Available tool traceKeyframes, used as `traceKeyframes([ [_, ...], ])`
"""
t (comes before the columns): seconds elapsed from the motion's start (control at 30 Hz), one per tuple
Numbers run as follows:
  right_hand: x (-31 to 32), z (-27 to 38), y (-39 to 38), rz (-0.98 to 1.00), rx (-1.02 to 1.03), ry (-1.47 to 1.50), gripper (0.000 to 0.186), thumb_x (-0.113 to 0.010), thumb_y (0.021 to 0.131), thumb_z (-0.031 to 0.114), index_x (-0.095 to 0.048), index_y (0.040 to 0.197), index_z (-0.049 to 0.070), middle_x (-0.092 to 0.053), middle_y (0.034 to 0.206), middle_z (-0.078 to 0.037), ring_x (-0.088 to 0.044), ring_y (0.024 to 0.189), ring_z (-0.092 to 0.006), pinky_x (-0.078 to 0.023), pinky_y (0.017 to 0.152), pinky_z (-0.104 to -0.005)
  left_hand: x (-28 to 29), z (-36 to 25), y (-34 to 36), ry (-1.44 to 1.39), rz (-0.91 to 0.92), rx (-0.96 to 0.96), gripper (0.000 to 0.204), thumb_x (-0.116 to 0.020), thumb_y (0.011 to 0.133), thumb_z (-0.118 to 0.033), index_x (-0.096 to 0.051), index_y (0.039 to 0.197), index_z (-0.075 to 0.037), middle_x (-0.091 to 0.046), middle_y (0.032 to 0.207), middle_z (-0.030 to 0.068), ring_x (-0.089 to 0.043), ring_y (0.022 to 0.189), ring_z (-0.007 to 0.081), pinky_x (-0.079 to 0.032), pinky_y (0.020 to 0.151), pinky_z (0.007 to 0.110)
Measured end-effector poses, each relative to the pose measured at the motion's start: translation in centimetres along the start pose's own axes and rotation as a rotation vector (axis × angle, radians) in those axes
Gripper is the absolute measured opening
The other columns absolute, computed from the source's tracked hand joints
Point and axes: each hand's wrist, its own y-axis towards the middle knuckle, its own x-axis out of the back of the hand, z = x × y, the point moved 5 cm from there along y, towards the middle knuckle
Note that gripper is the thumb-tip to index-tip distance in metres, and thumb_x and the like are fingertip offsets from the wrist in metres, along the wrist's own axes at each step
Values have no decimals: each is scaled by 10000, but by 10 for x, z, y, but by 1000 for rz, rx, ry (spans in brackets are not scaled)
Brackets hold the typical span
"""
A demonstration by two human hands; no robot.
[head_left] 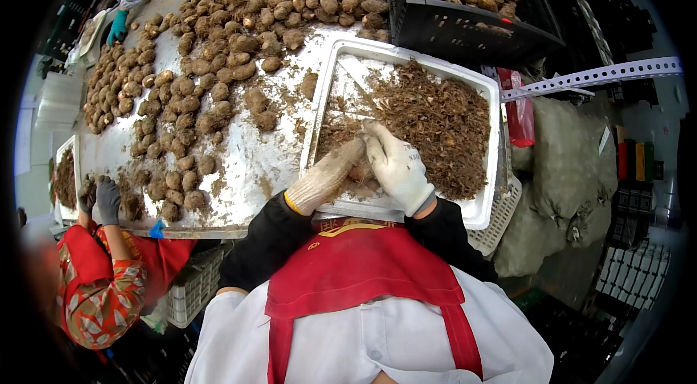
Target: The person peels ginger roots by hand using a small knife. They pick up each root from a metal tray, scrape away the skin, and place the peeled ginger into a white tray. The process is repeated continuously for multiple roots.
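Note:
My left hand (330, 172), in a cream knitted glove with a yellow cuff, meets my right hand (394, 164), in a white glove, over a white foam tray (328, 94). Both hands are closed, with their fingertips together. Between the palms shows part of a brown taro (362, 179); the gloves hide most of it. Brown fibrous scrapings (446, 123) lie heaped in the tray, mainly to the right of my hands. On the metal table left of the tray are many loose hairy taros (218, 90).
A black crate (465, 28) of taros stands beyond the tray. At left, a co-worker's grey-gloved hand (108, 200) is by the table edge; another person's green-gloved hand (117, 27) is at far left. Full sacks (555, 188) and a perforated metal bar (592, 79) are on the right.

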Motion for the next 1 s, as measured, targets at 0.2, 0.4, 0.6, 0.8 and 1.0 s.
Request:
traceKeyframes([
  [0.2, 28, 6, 2, -289, 357, -72, 385, -579, 980, 253, -626, 1296, 40, -645, 1150, -183, -608, 1072, -360, -486, 947, -439, -3, 14, 4, -940, -46, 297, 529, -363, 1113, -441, -522, 1346, 7, -663, 1128, 98, -711, 915, 276, -628, 778, 343],
  [0.4, 13, 31, -15, -221, 637, -239, 359, -731, 843, 293, -695, 1127, 78, -596, 1243, -127, -529, 1216, -366, -407, 1037, -476, -12, 9, 4, -1106, -62, 264, 467, -420, 1103, -429, -561, 1297, -29, -682, 1112, 84, -702, 908, 194, -615, 778, 317],
  [0.6, 16, -3, 5, -333, 520, -64, 128, -687, 890, 158, -716, 974, 66, -676, 1028, -106, -618, 1050, -286, -448, 969, -442, -14, 18, 2, -1039, -23, 223, 491, -398, 1109, -417, -519, 1365, -17, -682, 1159, 123, -703, 1011, 244, -621, 832, 382],
  [0.8, 43, -11, 9, -361, 371, 1, 142, -665, 904, 190, -717, 967, 74, -668, 1082, -107, -600, 1068, -294, -448, 976, -434, -9, 14, -1, -768, -77, 160, 491, -397, 1111, -410, -497, 1380, -11, -643, 1138, 107, -672, 960, 205, -607, 786, 352],
  [1.0, 10, 26, -4, -317, 689, -159, 197, -651, 928, 248, -716, 1016, 84, -673, 1076, -94, -612, 1071, -271, -449, 979, -453, -13, 9, -1, -760, -243, 139, 441, -447, 1102, -376, -504, 1367, -28, -616, 1097, 46, -640, 919, 145, -591, 724, 308],
])
